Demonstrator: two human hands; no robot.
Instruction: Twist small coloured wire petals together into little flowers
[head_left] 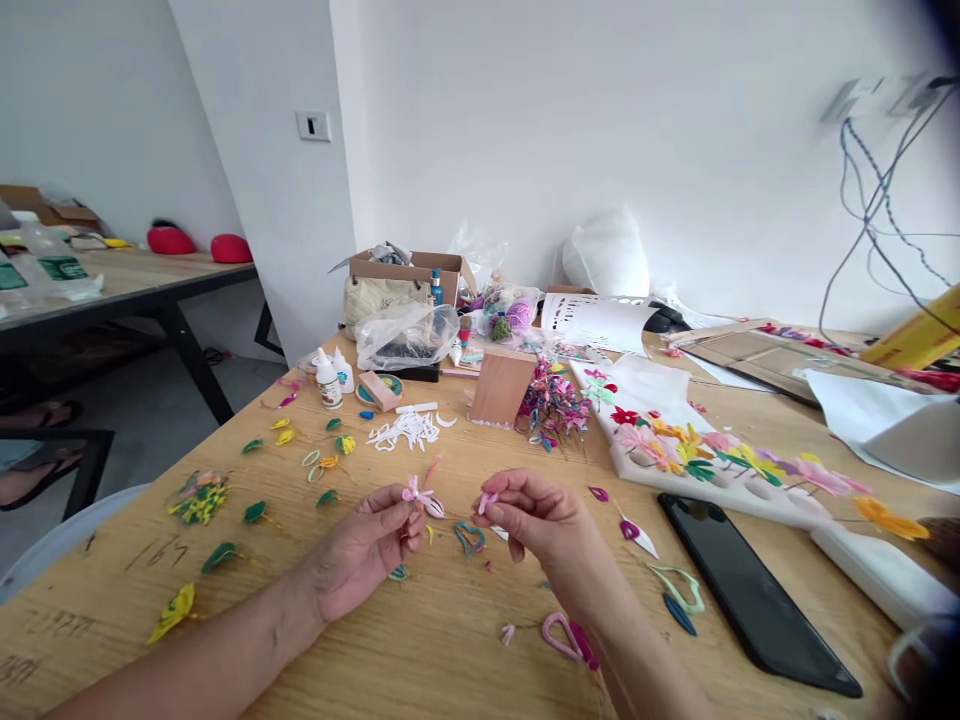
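Between the fingertips of my left hand point(367, 545) is a small pink and white thread flower point(422, 495), held above the table. My right hand point(536, 515) pinches a small pink petal point(487, 500) a short way to the right, apart from the flower. Beneath and between the hands lies a blue heart-shaped loop point(469, 540) on the wood. A pink loop point(559, 635) with a magenta piece lies under my right wrist.
Green and yellow leaf pieces point(255, 512) are scattered at left. Glue bottles point(328, 382) and white cut-outs point(409, 430) stand or lie farther back. To the right are a black phone point(750, 590) and a white foam strip point(720, 505) holding colourful flowers. Boxes and bags line the wall.
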